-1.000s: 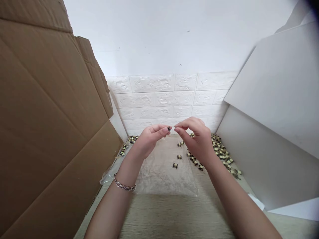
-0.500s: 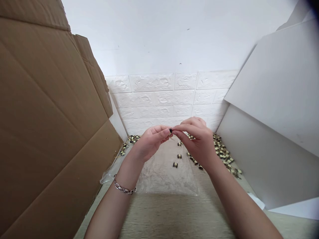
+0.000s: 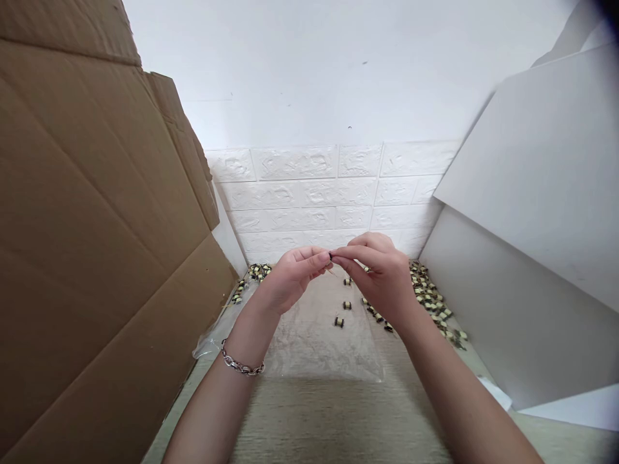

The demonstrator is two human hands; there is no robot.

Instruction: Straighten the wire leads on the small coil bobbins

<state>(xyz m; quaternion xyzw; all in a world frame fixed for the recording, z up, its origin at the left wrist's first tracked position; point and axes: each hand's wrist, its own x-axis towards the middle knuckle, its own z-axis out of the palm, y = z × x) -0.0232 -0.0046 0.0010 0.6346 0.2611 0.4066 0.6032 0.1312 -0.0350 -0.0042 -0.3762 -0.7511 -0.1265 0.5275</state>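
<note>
A brown cardboard sheet (image 3: 97, 258) leans at my left and a white board (image 3: 532, 225) at my right, with a clear plastic sheet (image 3: 314, 348) on the surface (image 3: 338, 419) between them. Above it my left hand (image 3: 290, 280) and right hand (image 3: 382, 277) meet, fingertips of both pinched on one tiny dark bobbin (image 3: 331, 256). It looks featherlight, rigid and easy to drop; I'd grip its end flanges.

Two hands (left hand (image 3: 290, 281), right hand (image 3: 383, 283)), one pinched bobbin (image 3: 331, 256), many loose bobbins (image 3: 430, 298)

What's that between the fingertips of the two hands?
In the head view, a small dark part sits there, pinched by the left hand and the right hand, above a clear plastic sheet.
</note>
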